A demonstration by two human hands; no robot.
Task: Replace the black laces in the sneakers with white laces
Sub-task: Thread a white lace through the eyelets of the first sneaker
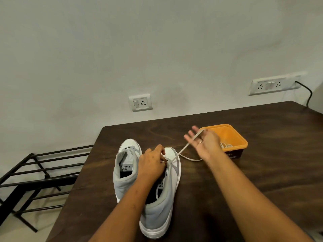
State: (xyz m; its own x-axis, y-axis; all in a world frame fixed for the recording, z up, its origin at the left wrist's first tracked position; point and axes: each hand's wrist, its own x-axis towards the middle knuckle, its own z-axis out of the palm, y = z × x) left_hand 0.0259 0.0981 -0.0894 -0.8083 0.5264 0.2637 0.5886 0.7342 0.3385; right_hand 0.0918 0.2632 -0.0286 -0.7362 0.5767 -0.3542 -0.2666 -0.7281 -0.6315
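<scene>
On a dark wooden table (pixel 262 163) against a pale wall (pixel 157 49) stood two sneakers. The left hand (pixel 152 165) curled its fingers on the right sneaker (pixel 167 206) at the eyelets. The right hand (pixel 204 144) pinched a taut white lace (pixel 183 150), its other fingers splayed, before an orange tub (pixel 243 142). A black rack (pixel 40 172) stood left.

The left hand (pixel 152 165) hides eyelets of the nearer sneaker (pixel 160 210); the right hand (pixel 207 144) shows blurred fingers (pixel 190 139)
</scene>
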